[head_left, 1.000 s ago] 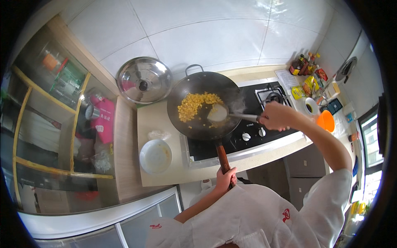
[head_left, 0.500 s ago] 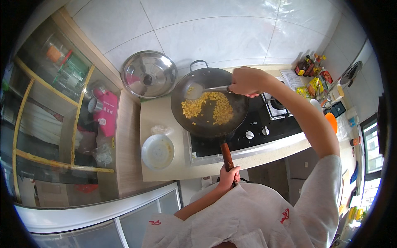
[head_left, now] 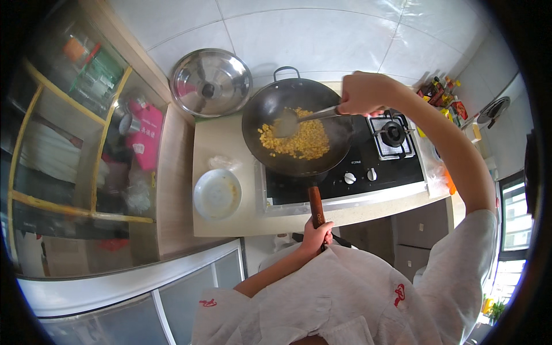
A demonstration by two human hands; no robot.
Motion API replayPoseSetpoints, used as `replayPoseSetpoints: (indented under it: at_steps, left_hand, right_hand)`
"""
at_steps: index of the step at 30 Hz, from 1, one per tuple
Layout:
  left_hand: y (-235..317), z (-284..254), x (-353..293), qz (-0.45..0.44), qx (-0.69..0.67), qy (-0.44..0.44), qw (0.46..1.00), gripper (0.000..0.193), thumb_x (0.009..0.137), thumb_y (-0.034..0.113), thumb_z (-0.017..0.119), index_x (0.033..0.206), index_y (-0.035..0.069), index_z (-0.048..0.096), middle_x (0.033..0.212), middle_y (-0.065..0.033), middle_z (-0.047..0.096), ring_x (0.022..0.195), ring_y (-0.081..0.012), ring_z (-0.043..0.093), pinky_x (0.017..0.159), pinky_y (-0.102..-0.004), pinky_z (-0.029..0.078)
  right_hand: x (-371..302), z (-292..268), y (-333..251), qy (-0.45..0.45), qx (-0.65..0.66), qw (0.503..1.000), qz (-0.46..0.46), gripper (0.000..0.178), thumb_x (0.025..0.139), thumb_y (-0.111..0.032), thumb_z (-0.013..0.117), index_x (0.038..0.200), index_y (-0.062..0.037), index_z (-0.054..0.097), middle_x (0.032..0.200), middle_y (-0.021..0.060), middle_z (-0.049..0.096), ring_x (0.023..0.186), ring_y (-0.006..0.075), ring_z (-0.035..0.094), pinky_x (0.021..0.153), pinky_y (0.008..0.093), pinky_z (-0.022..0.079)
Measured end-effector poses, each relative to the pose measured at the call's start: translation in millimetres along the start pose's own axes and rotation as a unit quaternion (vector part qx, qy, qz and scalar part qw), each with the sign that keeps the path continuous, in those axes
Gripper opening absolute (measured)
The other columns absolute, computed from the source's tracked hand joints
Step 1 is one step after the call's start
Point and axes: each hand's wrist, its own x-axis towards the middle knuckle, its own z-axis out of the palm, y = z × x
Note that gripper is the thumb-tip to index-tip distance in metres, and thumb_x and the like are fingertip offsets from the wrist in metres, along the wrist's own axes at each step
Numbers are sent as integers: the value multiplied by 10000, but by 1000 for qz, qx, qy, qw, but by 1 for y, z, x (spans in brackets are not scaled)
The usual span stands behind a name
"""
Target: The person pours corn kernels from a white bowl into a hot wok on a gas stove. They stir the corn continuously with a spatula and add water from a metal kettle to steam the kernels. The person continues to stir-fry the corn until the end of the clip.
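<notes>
A dark wok stands over the left side of the stove, its wooden handle pointing toward me. My left hand is wrapped round the end of that handle. Yellow corn kernels lie spread across the middle of the wok. From above the wok's right rim, my right hand grips the metal handle of a spatula. The spatula's broad, blurred head rests among the kernels, hiding some of them.
A steel lid leans at the wall, left of the wok. A white bowl and a crumpled plastic bag sit on the left counter. A bare burner is at right, with bottles beyond. Glass-fronted shelves stand at far left.
The spatula head has moved right and into the kernels; the two heaps have merged into one spread patch. My left hand keeps its hold on the handle. The whole view has shifted slightly.
</notes>
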Motion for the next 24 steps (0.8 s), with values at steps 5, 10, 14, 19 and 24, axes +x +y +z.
replayPoseSetpoints:
  at_steps: [5,10,14,19,24]
  left_hand:
    - [4,3,-3,15,18,6,1000,215,783,37,602,820,57,391,580,-27,448,405,-111,445,369,-279,366]
    - [9,7,-6,-6,2,12,1000,221,790,45,601,819,61,382,579,-23,436,400,-109,432,376,-276,367]
    - [8,4,-6,-4,-6,3,1000,246,788,41,606,850,60,368,584,-27,435,400,-112,431,381,-276,372]
    - [9,7,-4,3,5,3,1000,237,784,43,613,815,63,380,585,-31,439,407,-115,435,386,-278,374]
    - [9,6,-8,-6,-11,8,1000,238,789,50,624,814,83,390,592,-21,440,419,-106,429,399,-272,373]
  right_hand:
    - [26,-11,-34,39,-48,996,-68,180,738,-194,639,689,-23,668,586,59,618,453,157,567,413,310,451]
    - [37,-27,-54,4,-56,997,-44,197,754,-167,610,711,26,613,586,94,574,497,181,564,460,300,476]
    - [37,-28,-18,-47,-10,999,7,211,796,-176,599,741,28,599,574,86,566,473,164,548,446,297,467]
    - [-10,-63,9,-61,-44,993,92,194,797,-178,583,851,-11,665,630,126,626,455,162,554,422,291,448]
    - [-24,-72,-25,-109,-151,970,154,162,806,-149,599,901,-41,676,686,112,638,507,159,586,471,293,468]
